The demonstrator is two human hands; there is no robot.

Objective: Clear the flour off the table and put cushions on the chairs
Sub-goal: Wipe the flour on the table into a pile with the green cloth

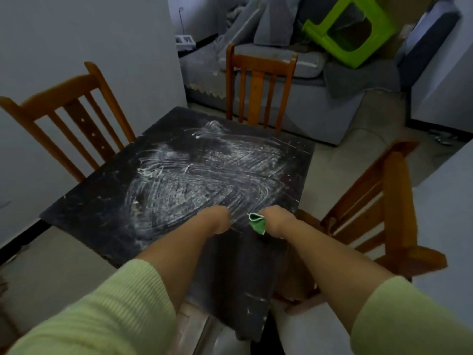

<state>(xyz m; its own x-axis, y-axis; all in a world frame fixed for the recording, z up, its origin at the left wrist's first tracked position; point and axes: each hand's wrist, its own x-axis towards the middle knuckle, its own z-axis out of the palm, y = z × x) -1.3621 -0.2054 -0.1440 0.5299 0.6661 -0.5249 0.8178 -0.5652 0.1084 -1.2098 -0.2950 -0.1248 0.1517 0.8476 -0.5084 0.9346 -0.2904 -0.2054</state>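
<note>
Flour could smear wider at 12 o'clock on the desk, because the right hand grips only a small cloth and the left hand is clenched.

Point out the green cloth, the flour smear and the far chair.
green cloth (258, 224): head view, folded part below the right hand.
flour smear (204, 175): head view, middle of the streaks.
far chair (258, 63): head view, top rail.

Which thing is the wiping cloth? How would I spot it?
Find the dark table smeared with white flour. At its near edge, the right hand grips a small folded cloth. It is the only bright green thing on the table.
</note>
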